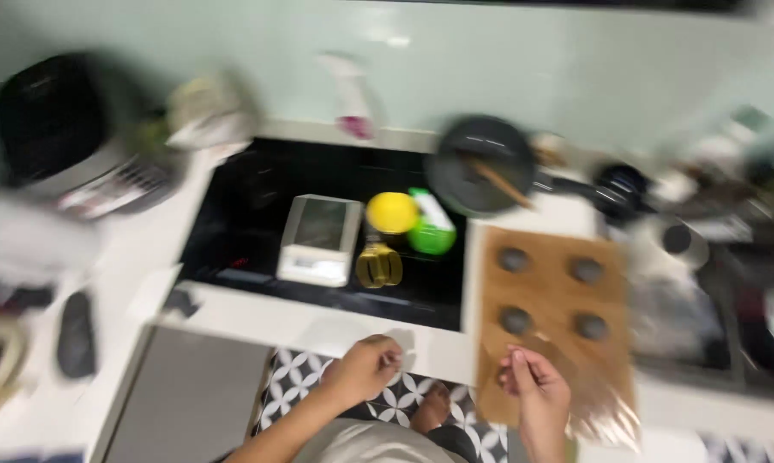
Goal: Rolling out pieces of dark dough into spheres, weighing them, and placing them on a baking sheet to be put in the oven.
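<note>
Wooden board (550, 257) with four dark grey balls (516, 321) at 3 o'clock of the hob (250, 197). Right hand (537, 394) at its 6 o'clock edge, fingertips pinched together, on what impossible to tell through blur; left hand (366, 369) curled, seemingly empty. Better to pinch lightly, low over the board.

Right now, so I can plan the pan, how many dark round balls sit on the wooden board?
4, in a square on the wooden board: back left, back right, front left, front right. The picture is blurred; the right hand could hide another.

Matt wooden board (548, 296) carries 4 dull grey dough balls (514, 259); the black cooktop (258, 197) looks glossy, glassy, smooth.
</note>
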